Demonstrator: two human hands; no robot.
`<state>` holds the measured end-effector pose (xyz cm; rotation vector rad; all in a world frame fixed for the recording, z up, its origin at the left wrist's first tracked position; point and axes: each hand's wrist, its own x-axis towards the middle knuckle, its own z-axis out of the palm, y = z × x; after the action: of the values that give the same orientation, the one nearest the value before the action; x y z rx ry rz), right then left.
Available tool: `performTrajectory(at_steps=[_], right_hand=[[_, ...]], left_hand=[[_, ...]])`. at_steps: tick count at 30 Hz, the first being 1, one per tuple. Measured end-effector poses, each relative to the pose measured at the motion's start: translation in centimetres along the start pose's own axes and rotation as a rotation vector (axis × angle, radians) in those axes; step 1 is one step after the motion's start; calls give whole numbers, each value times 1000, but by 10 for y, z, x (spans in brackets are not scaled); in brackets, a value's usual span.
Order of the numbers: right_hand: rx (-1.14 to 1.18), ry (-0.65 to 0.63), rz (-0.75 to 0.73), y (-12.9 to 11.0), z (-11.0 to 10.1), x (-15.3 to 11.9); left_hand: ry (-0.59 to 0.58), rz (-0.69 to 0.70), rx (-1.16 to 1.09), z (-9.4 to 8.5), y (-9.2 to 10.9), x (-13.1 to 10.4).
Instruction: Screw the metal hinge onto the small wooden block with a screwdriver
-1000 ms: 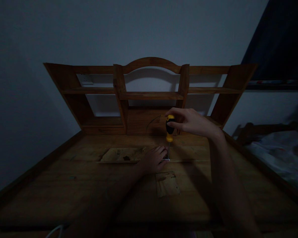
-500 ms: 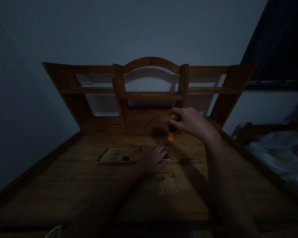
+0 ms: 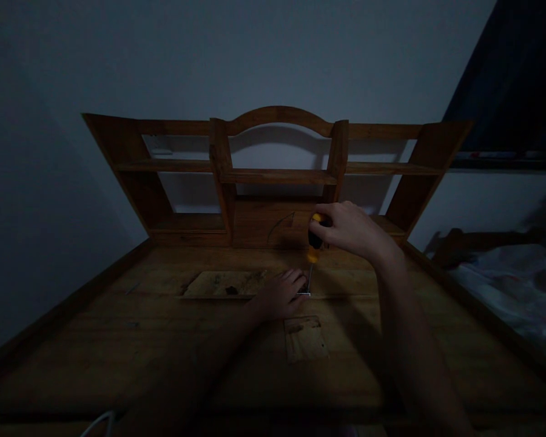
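Note:
My right hand [image 3: 346, 227] is closed round the yellow and black handle of a screwdriver [image 3: 315, 240]. The tool stands nearly upright, its thin shaft pointing down at a small metal piece [image 3: 306, 294] on the wooden desk. My left hand [image 3: 283, 292] lies low on the desktop beside that piece, fingers bent and touching or nearly touching it. The fingertips are partly in shadow, so what they hold, if anything, cannot be made out. Left of this hand runs a pale, damaged strip of wood [image 3: 227, 284] with a dark hole.
A wooden shelf unit [image 3: 277, 176] stands at the back of the desktop [image 3: 141, 340] against the wall. A pale square patch [image 3: 306, 340] marks the wood in front of my left hand. Beyond the right edge lies a whitish plastic-like heap [image 3: 514, 285]. A white cable [image 3: 101, 422] shows at bottom left.
My right hand has shifted its grip slightly on the screwdriver handle, with the fingers a little lower. My left hand stays in place. The view has moved very slightly.

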<state>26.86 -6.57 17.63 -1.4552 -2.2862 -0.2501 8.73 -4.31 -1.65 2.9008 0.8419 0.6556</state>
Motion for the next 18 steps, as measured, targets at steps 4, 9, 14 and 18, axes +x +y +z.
performTrajectory(at_steps=[4,9,14,18], right_hand=[[-53,45,-16,0,2,1],[-122,88,9,1,4,1],[-159,106,103,5,6,2],[-89,121,10,5,7,3]], left_hand=[[12,-13,2,2,-1,0],[14,-7,-13,1,0,-1],[10,-10,-20,-1,1,-1],[10,-19,-18,0,0,-1]])
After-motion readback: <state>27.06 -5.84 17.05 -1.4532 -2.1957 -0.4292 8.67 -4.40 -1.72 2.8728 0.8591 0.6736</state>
